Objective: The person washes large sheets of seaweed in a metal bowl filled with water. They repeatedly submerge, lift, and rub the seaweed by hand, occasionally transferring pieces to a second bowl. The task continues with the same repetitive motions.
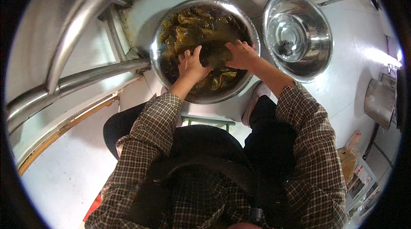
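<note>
A wide steel basin point(156, 68) stands on the floor in front of me, filled with murky water and yellow-brown and dark green leafy vegetables point(190, 25). Over its middle, at the water's surface, my left hand point(192, 67) has its fingers spread. Just to the right, my right hand point(242, 55) is also open, thumb and fingers apart, reaching in past the basin's right rim. I see nothing gripped in either hand. The exact kind of leaf cannot be made out, and the murky water hides what lies deeper.
A second steel basin point(319, 47) with a little clear water and a dark patch at its bottom stands close on the right. Thick metal tubes point(102, 72) run along the left. Below the basin shows a green stool frame point(208, 121). A metal box point(379, 102) sits far right.
</note>
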`<state>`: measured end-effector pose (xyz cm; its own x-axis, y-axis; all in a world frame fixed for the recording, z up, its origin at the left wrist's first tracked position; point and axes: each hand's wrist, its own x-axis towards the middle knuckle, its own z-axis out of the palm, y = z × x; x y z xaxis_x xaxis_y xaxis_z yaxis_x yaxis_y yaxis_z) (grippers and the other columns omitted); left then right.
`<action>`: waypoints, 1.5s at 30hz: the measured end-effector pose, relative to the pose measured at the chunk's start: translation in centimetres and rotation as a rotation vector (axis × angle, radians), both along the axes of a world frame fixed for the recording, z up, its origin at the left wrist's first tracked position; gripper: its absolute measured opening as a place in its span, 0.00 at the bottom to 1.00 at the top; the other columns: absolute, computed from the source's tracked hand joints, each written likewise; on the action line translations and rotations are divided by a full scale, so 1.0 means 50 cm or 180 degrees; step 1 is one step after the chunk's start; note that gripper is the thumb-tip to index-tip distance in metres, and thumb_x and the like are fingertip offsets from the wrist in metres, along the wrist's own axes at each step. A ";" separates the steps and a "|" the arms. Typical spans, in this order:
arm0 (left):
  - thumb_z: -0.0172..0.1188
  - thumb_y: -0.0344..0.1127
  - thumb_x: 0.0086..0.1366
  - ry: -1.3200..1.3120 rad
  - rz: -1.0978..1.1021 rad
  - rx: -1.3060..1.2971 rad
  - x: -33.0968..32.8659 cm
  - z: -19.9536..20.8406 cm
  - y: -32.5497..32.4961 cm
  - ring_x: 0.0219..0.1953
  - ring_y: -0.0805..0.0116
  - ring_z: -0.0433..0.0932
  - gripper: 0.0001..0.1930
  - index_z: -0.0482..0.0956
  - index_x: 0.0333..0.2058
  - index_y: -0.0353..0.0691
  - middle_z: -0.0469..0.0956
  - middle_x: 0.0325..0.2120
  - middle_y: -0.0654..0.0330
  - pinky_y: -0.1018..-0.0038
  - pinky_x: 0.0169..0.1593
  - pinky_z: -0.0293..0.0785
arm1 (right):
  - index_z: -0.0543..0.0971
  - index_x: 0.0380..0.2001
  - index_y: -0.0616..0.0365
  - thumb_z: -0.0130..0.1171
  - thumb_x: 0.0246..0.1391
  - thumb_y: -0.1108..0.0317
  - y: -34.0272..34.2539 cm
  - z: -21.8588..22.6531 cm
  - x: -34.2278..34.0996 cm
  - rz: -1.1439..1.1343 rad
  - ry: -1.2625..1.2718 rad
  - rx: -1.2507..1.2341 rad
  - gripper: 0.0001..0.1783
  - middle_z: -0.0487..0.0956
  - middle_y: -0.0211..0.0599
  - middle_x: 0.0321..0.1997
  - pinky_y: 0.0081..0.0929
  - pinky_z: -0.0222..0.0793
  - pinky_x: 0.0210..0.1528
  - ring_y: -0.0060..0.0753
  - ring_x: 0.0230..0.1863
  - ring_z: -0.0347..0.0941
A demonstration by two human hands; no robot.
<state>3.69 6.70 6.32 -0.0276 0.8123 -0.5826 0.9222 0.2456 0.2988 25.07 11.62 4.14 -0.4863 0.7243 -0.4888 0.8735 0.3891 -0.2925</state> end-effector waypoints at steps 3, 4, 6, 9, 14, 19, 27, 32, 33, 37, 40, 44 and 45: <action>0.78 0.52 0.49 0.0287 -0.0266 -0.0064 0.004 -0.054 -0.048 0.65 0.32 0.60 0.54 0.53 0.70 0.53 0.58 0.65 0.40 0.46 0.68 0.59 | 0.62 0.66 0.52 0.73 0.40 0.48 -0.040 -0.041 -0.037 0.0046 -0.0242 -0.0339 0.52 0.73 0.53 0.58 0.48 0.74 0.56 0.57 0.57 0.70; 0.78 0.49 0.48 0.0228 -0.0291 -0.0044 0.007 -0.067 -0.052 0.66 0.31 0.59 0.55 0.52 0.70 0.52 0.57 0.66 0.39 0.45 0.67 0.61 | 0.62 0.66 0.52 0.73 0.39 0.49 -0.047 -0.064 -0.041 0.0082 -0.0308 -0.0313 0.51 0.73 0.52 0.58 0.48 0.74 0.56 0.56 0.57 0.70; 0.79 0.44 0.46 0.0104 -0.0342 -0.0001 0.013 -0.094 -0.054 0.66 0.30 0.59 0.56 0.51 0.71 0.52 0.55 0.67 0.38 0.43 0.64 0.65 | 0.66 0.63 0.53 0.72 0.39 0.53 -0.063 -0.107 -0.050 -0.0008 -0.0191 -0.0265 0.46 0.76 0.51 0.54 0.46 0.75 0.55 0.55 0.55 0.73; 0.74 0.34 0.46 -0.0104 -0.0347 0.0095 0.013 -0.120 -0.050 0.56 0.37 0.73 0.50 0.57 0.69 0.46 0.71 0.54 0.38 0.50 0.57 0.72 | 0.75 0.53 0.54 0.68 0.41 0.58 -0.057 -0.188 -0.060 -0.0372 0.0216 -0.0471 0.33 0.81 0.52 0.46 0.43 0.76 0.53 0.54 0.50 0.78; 0.64 0.25 0.52 -0.0937 0.0697 -0.0024 -0.043 -0.197 -0.021 0.40 0.49 0.84 0.37 0.66 0.64 0.35 0.83 0.37 0.45 0.62 0.45 0.77 | 0.83 0.38 0.61 0.64 0.44 0.63 -0.043 -0.169 -0.097 -0.0963 0.1185 -0.0819 0.17 0.82 0.58 0.41 0.43 0.75 0.51 0.58 0.46 0.80; 0.63 0.24 0.56 -0.2251 0.1986 -0.0363 -0.044 -0.120 0.006 0.36 0.70 0.80 0.31 0.69 0.60 0.27 0.83 0.39 0.55 0.73 0.42 0.77 | 0.81 0.47 0.65 0.63 0.50 0.73 -0.039 -0.097 -0.059 -0.1619 0.2287 -0.1445 0.19 0.83 0.50 0.45 0.36 0.74 0.52 0.42 0.47 0.80; 0.63 0.22 0.53 -0.2878 0.1912 -0.0120 -0.076 0.046 0.019 0.38 0.74 0.77 0.26 0.75 0.54 0.30 0.80 0.41 0.60 0.77 0.43 0.75 | 0.79 0.50 0.63 0.64 0.47 0.72 0.031 0.025 -0.024 -0.1290 0.2252 -0.1618 0.23 0.83 0.41 0.46 0.26 0.71 0.56 0.29 0.48 0.77; 0.62 0.25 0.51 -0.1795 0.0059 -0.0027 -0.097 0.067 0.033 0.46 0.62 0.81 0.27 0.78 0.53 0.33 0.82 0.47 0.51 0.71 0.55 0.75 | 0.79 0.54 0.45 0.71 0.41 0.48 0.108 -0.008 -0.028 -0.0555 0.1459 0.0283 0.34 0.75 0.51 0.56 0.47 0.69 0.60 0.56 0.60 0.70; 0.62 0.25 0.50 -0.1663 -0.0402 0.0239 -0.098 0.057 0.031 0.47 0.59 0.81 0.26 0.79 0.52 0.33 0.82 0.48 0.50 0.69 0.57 0.75 | 0.77 0.56 0.43 0.73 0.40 0.46 0.122 -0.016 -0.039 -0.0575 0.1225 0.0795 0.38 0.73 0.50 0.58 0.53 0.68 0.61 0.59 0.63 0.67; 0.67 0.30 0.49 -0.0880 -0.1028 -0.0155 -0.053 0.032 0.025 0.59 0.49 0.71 0.22 0.83 0.47 0.36 0.76 0.49 0.49 0.61 0.64 0.67 | 0.67 0.67 0.37 0.75 0.37 0.40 0.167 -0.086 -0.095 -0.0564 0.0517 0.1496 0.52 0.66 0.52 0.67 0.62 0.65 0.61 0.65 0.64 0.64; 0.65 0.34 0.52 -0.0357 -0.1292 0.0056 -0.061 -0.049 -0.050 0.65 0.45 0.62 0.21 0.84 0.48 0.46 0.69 0.54 0.46 0.50 0.68 0.57 | 0.58 0.72 0.33 0.77 0.34 0.40 0.163 -0.129 -0.145 -0.0592 0.0213 0.1037 0.61 0.58 0.54 0.72 0.68 0.67 0.59 0.68 0.65 0.62; 0.67 0.41 0.53 -0.0431 -0.1388 -0.0126 -0.059 -0.091 -0.075 0.69 0.43 0.56 0.22 0.84 0.49 0.46 0.64 0.61 0.42 0.46 0.70 0.52 | 0.58 0.73 0.36 0.73 0.40 0.51 0.173 -0.127 -0.178 -0.0781 -0.0113 0.0238 0.56 0.59 0.54 0.72 0.55 0.70 0.60 0.65 0.62 0.67; 0.67 0.41 0.54 -0.0588 -0.1204 -0.0220 -0.059 -0.096 -0.077 0.67 0.44 0.59 0.21 0.84 0.49 0.46 0.67 0.59 0.43 0.47 0.69 0.55 | 0.60 0.71 0.38 0.70 0.42 0.53 0.177 -0.133 -0.179 -0.0827 -0.0078 0.0113 0.51 0.63 0.53 0.68 0.53 0.72 0.59 0.63 0.61 0.69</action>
